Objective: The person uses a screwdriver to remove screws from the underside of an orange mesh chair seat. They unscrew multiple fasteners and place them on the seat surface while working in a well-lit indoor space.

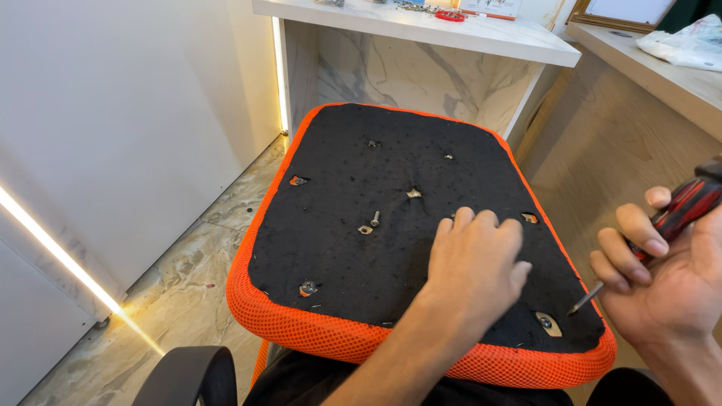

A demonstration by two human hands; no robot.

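An upturned chair seat, black underneath with an orange mesh edge, lay across the person's lap. The left hand rested palm down on the black underside, fingers loosely spread, seemingly steadying it. To its right, the right hand curled around a red and black screwdriver, tip angled down beside a corner screw hole. A loose screw lay left of the left hand.
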